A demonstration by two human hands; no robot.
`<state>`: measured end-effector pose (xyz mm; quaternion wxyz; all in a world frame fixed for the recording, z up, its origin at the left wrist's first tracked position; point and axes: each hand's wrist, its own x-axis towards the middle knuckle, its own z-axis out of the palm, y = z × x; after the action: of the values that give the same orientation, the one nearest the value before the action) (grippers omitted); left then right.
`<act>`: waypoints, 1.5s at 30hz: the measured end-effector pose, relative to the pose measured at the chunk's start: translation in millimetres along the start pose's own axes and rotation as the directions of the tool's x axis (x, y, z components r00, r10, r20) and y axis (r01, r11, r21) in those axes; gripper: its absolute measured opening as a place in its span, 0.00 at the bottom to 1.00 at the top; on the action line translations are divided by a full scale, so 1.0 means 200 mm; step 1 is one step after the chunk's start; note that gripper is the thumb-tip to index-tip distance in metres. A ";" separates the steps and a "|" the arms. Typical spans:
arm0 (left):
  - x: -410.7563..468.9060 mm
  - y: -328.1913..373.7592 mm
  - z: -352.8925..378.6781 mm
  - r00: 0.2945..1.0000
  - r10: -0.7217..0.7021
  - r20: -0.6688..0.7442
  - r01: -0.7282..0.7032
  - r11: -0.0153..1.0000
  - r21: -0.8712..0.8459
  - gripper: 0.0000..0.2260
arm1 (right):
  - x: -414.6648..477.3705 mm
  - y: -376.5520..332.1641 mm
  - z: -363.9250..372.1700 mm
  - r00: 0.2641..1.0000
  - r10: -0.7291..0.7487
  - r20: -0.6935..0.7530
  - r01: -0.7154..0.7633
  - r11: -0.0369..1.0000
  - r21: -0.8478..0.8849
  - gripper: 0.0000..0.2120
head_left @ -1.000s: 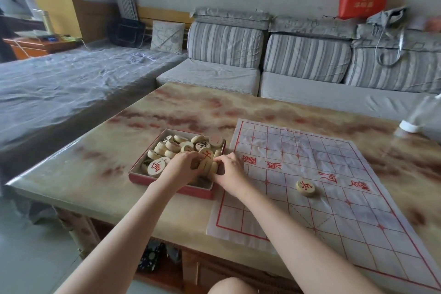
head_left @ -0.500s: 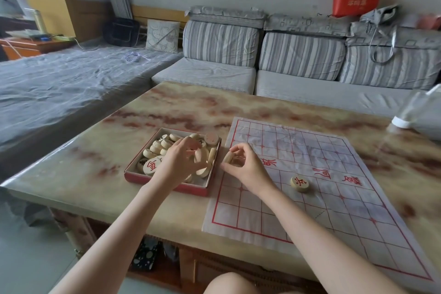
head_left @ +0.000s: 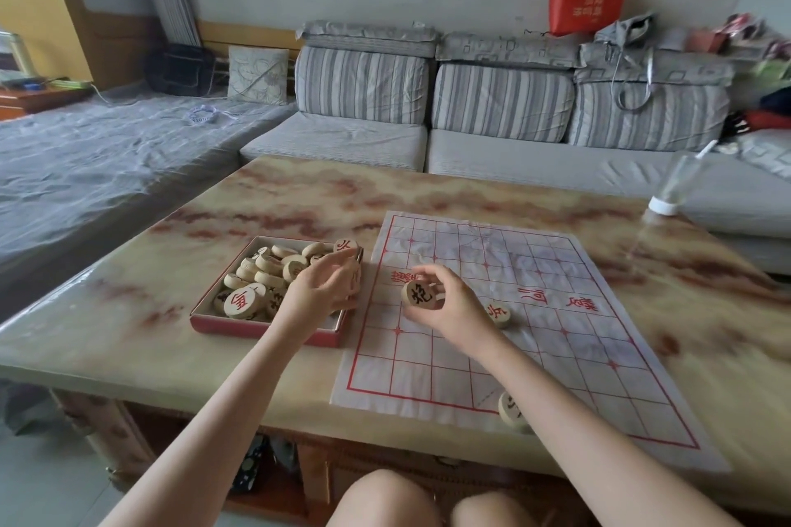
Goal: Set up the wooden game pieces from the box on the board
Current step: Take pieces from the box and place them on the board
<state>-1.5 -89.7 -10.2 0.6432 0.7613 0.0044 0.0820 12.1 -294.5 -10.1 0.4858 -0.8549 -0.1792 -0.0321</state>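
Observation:
A shallow red box (head_left: 257,326) on the marble table holds several round wooden pieces (head_left: 265,273). To its right lies the paper board (head_left: 556,265) with a red grid. My left hand (head_left: 319,293) hovers over the box's right side, fingers bent and apart, nothing seen between them. Over the board's left edge, my right hand (head_left: 456,306) pinches a piece with a black character (head_left: 417,294). A red-marked piece (head_left: 498,313) lies on the board just right of that hand. Another piece (head_left: 510,411) sits at the board's near edge, partly behind my forearm.
A clear plastic bottle (head_left: 676,188) stands on its cap at the table's far right corner. A striped grey sofa (head_left: 428,141) runs behind the table. The table's near edge (head_left: 171,389) is close to my knees (head_left: 385,501).
My right hand has come out of the box with the black-character piece and moved over the board's left edge. My left hand has lifted a little above the pieces.

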 end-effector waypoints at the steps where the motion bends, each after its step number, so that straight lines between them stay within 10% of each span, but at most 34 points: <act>1: -0.01 0.02 0.01 0.998 -0.053 0.017 0.054 0.992 -0.110 0.12 | -0.01 0.00 -0.02 1.000 0.006 -0.007 -0.006 1.000 0.003 0.25; 9: -0.01 0.07 0.12 0.995 -0.067 0.072 0.074 0.992 -0.101 0.06 | -0.07 0.06 -0.13 0.998 0.040 -0.044 -0.042 0.998 -0.038 0.22; 13: 0.00 0.02 0.13 0.997 0.021 0.081 -0.038 0.973 0.226 0.25 | -0.10 0.09 -0.17 0.996 0.068 -0.051 -0.070 0.997 -0.034 0.22; 21: -0.02 0.02 0.25 0.991 0.084 0.103 -0.120 0.898 0.423 0.23 | -0.18 0.18 -0.28 0.986 0.148 -0.070 -0.151 0.988 -0.038 0.25; 45: 0.07 -0.06 0.86 0.948 0.120 0.293 -0.224 0.908 0.354 0.22 | -0.48 0.65 -0.83 0.889 0.360 -0.282 -0.386 0.921 -0.043 0.20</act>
<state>35.7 -255.4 -47.0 0.4671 0.8734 -0.1334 0.0341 -13.1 -520.8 -52.0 0.4601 -0.8838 0.0578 -0.0625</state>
